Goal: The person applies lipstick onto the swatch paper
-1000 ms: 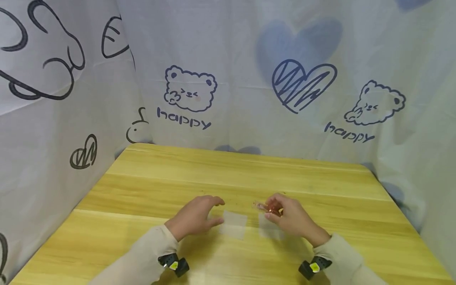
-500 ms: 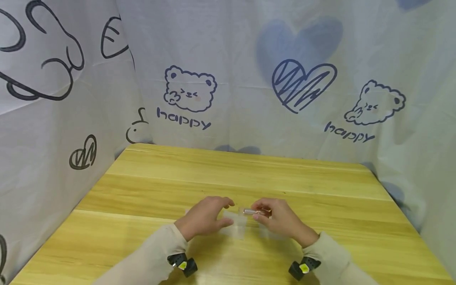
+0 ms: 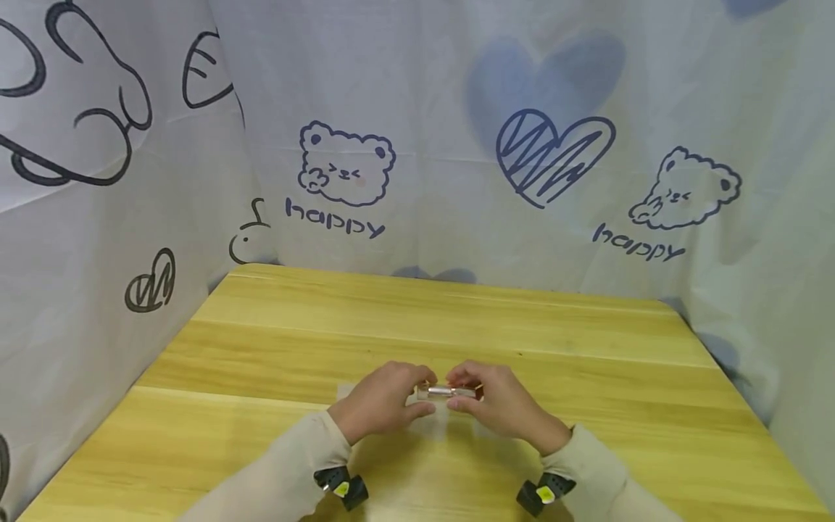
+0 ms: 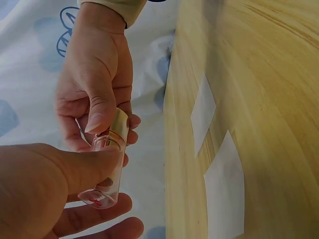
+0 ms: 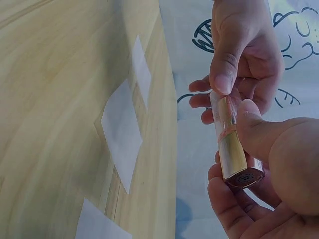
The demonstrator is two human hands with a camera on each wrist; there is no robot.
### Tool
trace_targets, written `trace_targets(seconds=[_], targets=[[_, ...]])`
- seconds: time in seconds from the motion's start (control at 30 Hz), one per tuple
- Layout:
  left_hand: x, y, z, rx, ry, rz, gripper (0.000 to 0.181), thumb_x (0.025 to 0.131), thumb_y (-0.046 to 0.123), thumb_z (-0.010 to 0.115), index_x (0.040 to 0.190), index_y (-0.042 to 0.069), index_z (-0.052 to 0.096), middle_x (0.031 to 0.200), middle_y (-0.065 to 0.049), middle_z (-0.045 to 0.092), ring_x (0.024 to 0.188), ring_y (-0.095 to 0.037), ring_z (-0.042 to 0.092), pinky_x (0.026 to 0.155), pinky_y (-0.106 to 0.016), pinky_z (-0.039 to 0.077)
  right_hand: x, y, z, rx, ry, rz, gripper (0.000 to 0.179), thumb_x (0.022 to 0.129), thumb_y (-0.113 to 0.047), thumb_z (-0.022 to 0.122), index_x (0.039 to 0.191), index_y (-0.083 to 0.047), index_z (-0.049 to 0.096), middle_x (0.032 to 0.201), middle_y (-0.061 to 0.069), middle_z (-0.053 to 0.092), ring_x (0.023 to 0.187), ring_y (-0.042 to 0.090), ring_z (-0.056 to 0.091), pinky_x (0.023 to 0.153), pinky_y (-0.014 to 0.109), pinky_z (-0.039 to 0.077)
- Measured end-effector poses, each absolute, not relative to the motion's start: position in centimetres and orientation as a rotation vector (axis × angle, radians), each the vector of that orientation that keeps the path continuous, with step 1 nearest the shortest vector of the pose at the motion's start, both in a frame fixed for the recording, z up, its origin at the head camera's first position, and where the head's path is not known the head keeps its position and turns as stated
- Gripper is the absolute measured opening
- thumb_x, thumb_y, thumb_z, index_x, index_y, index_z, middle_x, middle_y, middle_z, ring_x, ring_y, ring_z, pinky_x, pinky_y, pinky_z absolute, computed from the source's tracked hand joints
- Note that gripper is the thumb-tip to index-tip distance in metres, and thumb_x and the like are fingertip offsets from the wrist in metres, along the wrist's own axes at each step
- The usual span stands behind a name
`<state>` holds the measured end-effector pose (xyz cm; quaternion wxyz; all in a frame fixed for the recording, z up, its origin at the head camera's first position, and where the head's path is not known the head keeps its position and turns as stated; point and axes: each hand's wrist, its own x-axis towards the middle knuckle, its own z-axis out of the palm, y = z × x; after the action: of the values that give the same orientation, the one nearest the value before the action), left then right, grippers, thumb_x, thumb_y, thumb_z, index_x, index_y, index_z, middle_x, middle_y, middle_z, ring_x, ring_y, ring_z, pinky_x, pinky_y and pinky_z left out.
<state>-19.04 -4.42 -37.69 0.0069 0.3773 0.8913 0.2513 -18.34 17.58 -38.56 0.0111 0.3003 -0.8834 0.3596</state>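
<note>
A lipstick (image 3: 442, 391) with a clear cap and a shiny gold base lies sideways between my two hands above the table. My left hand (image 3: 383, 400) pinches the clear cap (image 4: 110, 185) between thumb and fingers. Around the gold base (image 5: 232, 155) the thumb and fingers of my right hand (image 3: 504, 403) are curled. In the right wrist view the dark, flat bottom of the base faces the camera. The thumbs hide parts of the tube.
White paper pieces (image 5: 122, 134) lie in a row on the wooden table (image 3: 417, 319) below the hands. A patterned white curtain (image 3: 443, 217) hangs behind the table and along its sides.
My right hand has carried the lipstick left, turning it level. My left hand has moved right from apart and now grips the cap end.
</note>
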Motion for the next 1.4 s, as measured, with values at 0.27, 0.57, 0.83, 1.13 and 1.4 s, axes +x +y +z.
trace_targets(seconds=[0.27, 0.57, 0.83, 1.13, 1.4], targets=[[-19.0, -4.5, -37.6, 1.21, 2.814, 0.778, 0.02, 0.088, 0.017, 0.073, 0.102, 0.005, 0.067, 0.092, -0.004, 0.069, 0.08, -0.014, 0.064, 0.068, -0.026, 0.051, -18.3, 17.6, -38.5, 0.919, -2.754, 1.121, 0.02, 0.087, -0.02, 0.074, 0.1, -0.007, 0.069, 0.092, 0.001, 0.07, 0.081, 0.011, 0.065, 0.066, 0.023, 0.053], [-19.0, -4.5, -37.5, 1.249, 2.828, 0.776, 0.017, 0.088, 0.019, 0.074, 0.097, 0.007, 0.066, 0.089, -0.003, 0.068, 0.072, -0.009, 0.06, 0.062, -0.024, 0.049, -18.0, 17.7, -38.3, 0.86, -2.77, 1.172, 0.017, 0.085, -0.013, 0.076, 0.1, -0.008, 0.068, 0.092, 0.0, 0.069, 0.083, 0.013, 0.065, 0.069, 0.023, 0.054], [-18.9, -4.5, -37.3, 1.212, 2.854, 0.748, 0.018, 0.088, 0.018, 0.073, 0.099, 0.006, 0.065, 0.091, -0.005, 0.069, 0.077, -0.014, 0.063, 0.064, -0.026, 0.051, -18.1, 18.1, -38.4, 0.819, -2.78, 1.156, 0.017, 0.085, -0.016, 0.076, 0.099, -0.009, 0.068, 0.092, -0.002, 0.069, 0.083, 0.012, 0.065, 0.069, 0.023, 0.054], [-19.0, -5.4, -37.1, 1.157, 2.912, 0.743, 0.021, 0.086, 0.018, 0.075, 0.102, 0.006, 0.066, 0.092, -0.005, 0.068, 0.081, -0.017, 0.064, 0.068, -0.031, 0.053, -18.0, 19.6, -37.9, 0.738, -2.77, 1.169, 0.017, 0.085, -0.015, 0.076, 0.098, -0.008, 0.068, 0.093, -0.001, 0.069, 0.086, 0.015, 0.066, 0.069, 0.023, 0.054], [-18.9, -5.8, -37.6, 1.154, 2.934, 0.752, 0.028, 0.086, 0.025, 0.075, 0.106, 0.007, 0.067, 0.094, -0.005, 0.062, 0.087, -0.019, 0.059, 0.075, -0.034, 0.051, -17.8, 20.6, -37.9, 0.705, -2.775, 1.128, 0.017, 0.085, -0.019, 0.076, 0.098, -0.011, 0.068, 0.093, -0.004, 0.068, 0.082, 0.012, 0.063, 0.066, 0.025, 0.053]])
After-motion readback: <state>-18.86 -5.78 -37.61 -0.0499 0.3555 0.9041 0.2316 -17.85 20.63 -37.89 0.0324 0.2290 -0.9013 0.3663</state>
